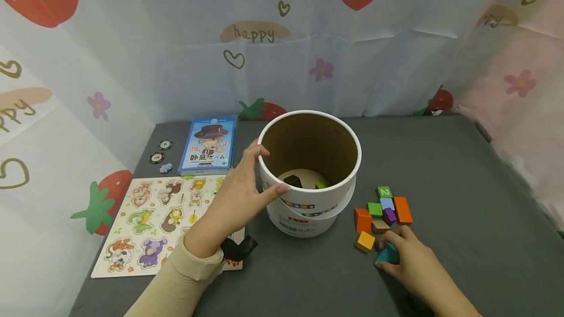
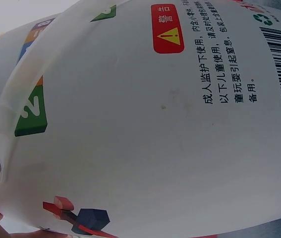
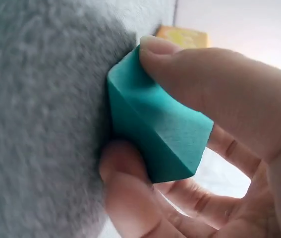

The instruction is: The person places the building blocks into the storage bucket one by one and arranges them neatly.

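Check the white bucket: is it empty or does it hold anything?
Not empty: the bucket holds a black block and a green block.

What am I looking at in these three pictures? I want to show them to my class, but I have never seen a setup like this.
A person wears three cameras: one on the head, one on each wrist. The head view looks down on a grey table. The left hand grips the rim of a white bucket; two small blocks lie inside it. The left wrist view shows that bucket's printed wall up close. The right hand pinches a teal block against the table, seen close in the right wrist view. Beside it lies a cluster of coloured blocks. On the left lie an animal puzzle board, a blue game box and a few small tokens.
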Tool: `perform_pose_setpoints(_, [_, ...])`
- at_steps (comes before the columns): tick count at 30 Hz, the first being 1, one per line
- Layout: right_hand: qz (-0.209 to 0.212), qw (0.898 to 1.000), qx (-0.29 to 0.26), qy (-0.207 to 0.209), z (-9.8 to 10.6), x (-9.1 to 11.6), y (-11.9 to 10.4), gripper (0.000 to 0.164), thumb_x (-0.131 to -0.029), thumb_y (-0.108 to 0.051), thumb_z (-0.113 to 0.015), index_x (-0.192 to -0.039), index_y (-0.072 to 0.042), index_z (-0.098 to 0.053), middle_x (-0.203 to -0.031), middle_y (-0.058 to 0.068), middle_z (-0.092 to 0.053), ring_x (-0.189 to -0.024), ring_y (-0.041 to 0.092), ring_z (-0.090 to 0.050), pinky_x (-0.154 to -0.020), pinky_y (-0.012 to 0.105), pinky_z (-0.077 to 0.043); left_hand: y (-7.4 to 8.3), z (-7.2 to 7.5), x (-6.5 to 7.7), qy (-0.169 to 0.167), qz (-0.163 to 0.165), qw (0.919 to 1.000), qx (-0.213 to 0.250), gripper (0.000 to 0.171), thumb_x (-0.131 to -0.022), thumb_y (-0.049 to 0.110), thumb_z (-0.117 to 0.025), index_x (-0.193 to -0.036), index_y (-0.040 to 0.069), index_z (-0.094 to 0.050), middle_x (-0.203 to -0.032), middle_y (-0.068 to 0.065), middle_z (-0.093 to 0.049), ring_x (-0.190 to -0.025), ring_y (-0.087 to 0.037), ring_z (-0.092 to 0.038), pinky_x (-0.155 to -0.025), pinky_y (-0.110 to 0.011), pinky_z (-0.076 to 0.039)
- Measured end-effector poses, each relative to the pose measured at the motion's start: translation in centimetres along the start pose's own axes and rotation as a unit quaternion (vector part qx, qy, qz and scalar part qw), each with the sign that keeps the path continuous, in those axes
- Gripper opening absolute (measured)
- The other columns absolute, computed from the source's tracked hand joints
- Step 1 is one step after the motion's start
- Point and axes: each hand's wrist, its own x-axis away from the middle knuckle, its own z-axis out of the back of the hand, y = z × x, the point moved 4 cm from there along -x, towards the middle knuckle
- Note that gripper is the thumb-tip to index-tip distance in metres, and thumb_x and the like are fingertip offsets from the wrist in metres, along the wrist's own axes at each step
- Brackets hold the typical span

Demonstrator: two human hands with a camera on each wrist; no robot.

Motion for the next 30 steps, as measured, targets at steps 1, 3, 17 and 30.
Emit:
perform_pose_setpoints(1, [-0.004, 1.0, -0.003, 0.006, 0.2, 0.2, 0.1, 0.038, -0.069, -0.029, -0.087, -0.093, -0.024, -0.058, -0.102, 0.008, -0.049, -0.067, 0.02, -0.052, -0.06, 0.039, -0.05, 0.0, -0.1, 0.0, -0.001, 0.0, 1.0, 0.001, 0.074, -0.082, 0.065, -0.06, -0.135, 0.026, -0.026, -0.157, -0.002, -0.016, -0.111, -0.03, -0.054, -0.083, -0.049, -0.045])
perform_pose_setpoints(3, [-0.015, 1.0, -0.008, 0.015, 0.7, 0.7, 0.4, 0.042, -0.068, -0.035, -0.086, -0.095, -0.022, -0.057, -0.104, 0.011, -0.049, -0.07, 0.021, -0.051, -0.059, 0.038, -0.048, 0.0, -0.2, 0.1, -0.001, 0.001, 1.0, 0.003, 0.074, -0.081, 0.065, -0.06, -0.134, 0.026, -0.027, -0.158, 0.0, -0.013, -0.115, -0.031, -0.052, -0.084, -0.05, -0.045])
perform_pose_setpoints(17, [0.134, 0.953, -0.026, 0.269, 9.9, -0.1, -5.0, 0.052, -0.063, -0.008, -0.089, -0.106, -0.008, -0.06, -0.108, 0.006, -0.055, -0.064, 0.01, -0.047, -0.055, 0.015, -0.04, 0.1, 0.1, 0.0, 0.014, -0.017, 0.9997, 0.007, 0.072, -0.081, 0.065, -0.061, -0.133, 0.025, -0.028, -0.158, 0.002, -0.012, -0.115, -0.03, -0.052, -0.083, -0.049, -0.045])
perform_pose_setpoints(30, [0.272, 0.923, -0.068, 0.264, 14.9, -4.7, -13.4, 0.045, -0.07, -0.012, -0.086, -0.109, -0.014, -0.063, -0.129, -0.004, -0.056, -0.071, 0.002, -0.056, -0.065, 0.013, -0.045, -0.1, -0.1, 0.0, 0.011, -0.006, 0.9999, -0.002, 0.073, -0.081, 0.067, -0.06, -0.133, 0.026, -0.029, -0.158, 0.002, -0.012, -0.111, -0.031, -0.054, -0.081, -0.048, -0.046])
